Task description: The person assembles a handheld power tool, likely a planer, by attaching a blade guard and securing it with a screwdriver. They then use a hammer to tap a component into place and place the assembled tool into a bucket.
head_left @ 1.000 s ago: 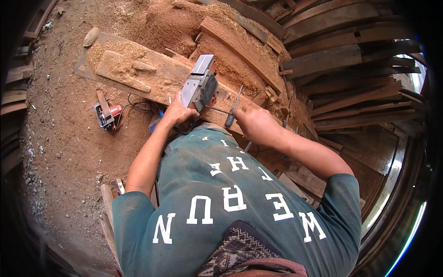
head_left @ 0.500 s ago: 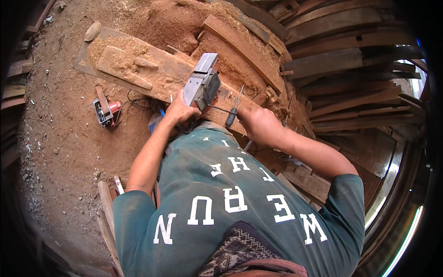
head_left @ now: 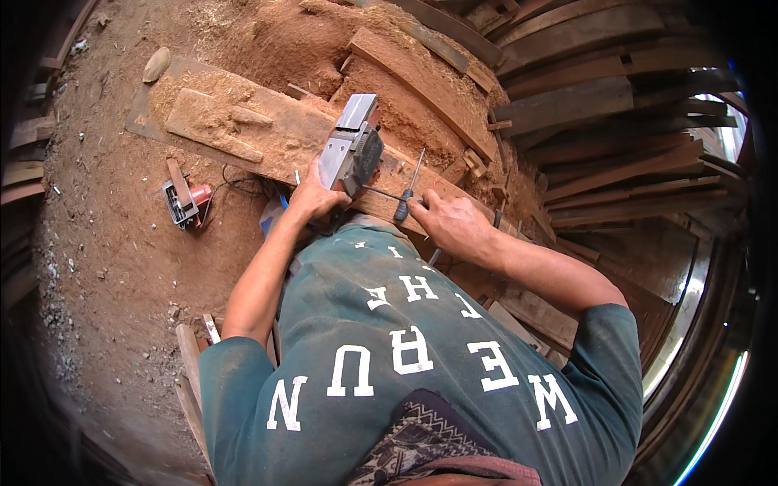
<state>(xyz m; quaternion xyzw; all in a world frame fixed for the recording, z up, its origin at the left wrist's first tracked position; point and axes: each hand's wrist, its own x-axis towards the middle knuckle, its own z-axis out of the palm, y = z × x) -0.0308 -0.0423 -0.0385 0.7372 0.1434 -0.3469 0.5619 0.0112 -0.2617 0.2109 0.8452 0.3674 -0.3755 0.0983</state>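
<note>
- Left hand: fingers clamped on the near end of a power planer, some hidden behind it.
- Planer tilted, metal sole showing, over the sawdust-strewn wooden tabletop, close against the wearer's shirt.
- Right hand: fingers closed on a thin-shafted tool, its tip at the planer's side.
- Dark-handled screwdriver just beside those fingers.
- Red circular saw on the ground, left; stacked boards right.
</note>
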